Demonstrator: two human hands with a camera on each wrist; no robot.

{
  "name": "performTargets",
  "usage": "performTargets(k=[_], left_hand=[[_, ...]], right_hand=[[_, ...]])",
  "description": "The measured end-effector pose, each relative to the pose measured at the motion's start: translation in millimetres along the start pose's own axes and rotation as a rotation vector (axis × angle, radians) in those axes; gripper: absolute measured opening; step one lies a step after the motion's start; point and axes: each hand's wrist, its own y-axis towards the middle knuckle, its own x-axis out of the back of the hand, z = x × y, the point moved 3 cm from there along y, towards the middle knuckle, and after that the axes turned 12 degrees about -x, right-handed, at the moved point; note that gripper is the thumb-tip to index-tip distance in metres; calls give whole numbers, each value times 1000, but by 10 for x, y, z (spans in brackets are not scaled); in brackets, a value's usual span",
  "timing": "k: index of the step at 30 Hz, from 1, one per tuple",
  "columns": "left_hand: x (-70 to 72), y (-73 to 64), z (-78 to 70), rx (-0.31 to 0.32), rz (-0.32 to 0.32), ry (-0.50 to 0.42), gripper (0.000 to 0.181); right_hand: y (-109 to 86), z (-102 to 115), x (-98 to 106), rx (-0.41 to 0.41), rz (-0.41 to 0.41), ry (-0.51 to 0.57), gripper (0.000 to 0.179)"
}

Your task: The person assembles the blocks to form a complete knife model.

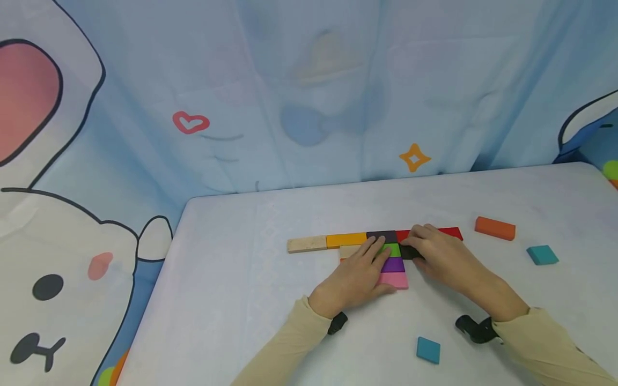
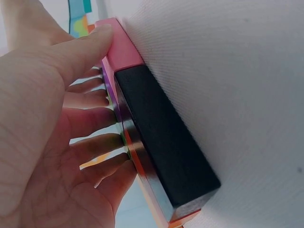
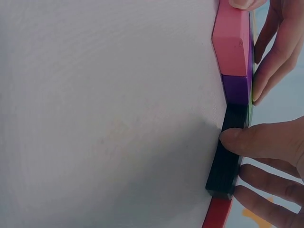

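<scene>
Flat coloured blocks lie joined on the white table. Along the back run a pale wooden block (image 1: 307,245), a yellow block (image 1: 346,240), a dark block (image 1: 381,234) and red pieces (image 1: 451,232). In front are a green block (image 1: 393,249), a purple block (image 1: 393,265) and a pink block (image 1: 393,280). My left hand (image 1: 354,279) rests over this group, fairly straight fingers touching the tops, thumb against the pink block (image 2: 124,45). My right hand (image 1: 446,257) pinches a black block (image 1: 409,251), its thumb on the near side in the right wrist view. The left hand partly covers the blocks beneath it.
An orange block (image 1: 495,228) and a teal block (image 1: 543,254) lie apart at the right. Another teal block (image 1: 428,350) lies near the front. A blue printed curtain (image 1: 309,96) hangs behind the table (image 1: 232,300).
</scene>
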Motion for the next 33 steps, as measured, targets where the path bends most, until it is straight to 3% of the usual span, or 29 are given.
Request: performTargets(k=[11, 16, 20, 25, 33], left_hand=[[-8, 10, 9, -3, -9, 0, 74], [-3, 17, 2, 1, -6, -10, 74], [-3, 18, -3, 0, -11, -7, 73], [7, 5, -4, -7, -19, 2, 73], [7, -8, -13, -16, -23, -9, 73]], right_hand=[[3, -25, 43, 36, 4, 75, 37], [-36, -131, 147, 1, 21, 99, 42], [-55, -371, 275, -77, 34, 101, 49], [-90, -834, 385, -156, 55, 110, 54], [-205, -1452, 398, -225, 42, 110, 54]])
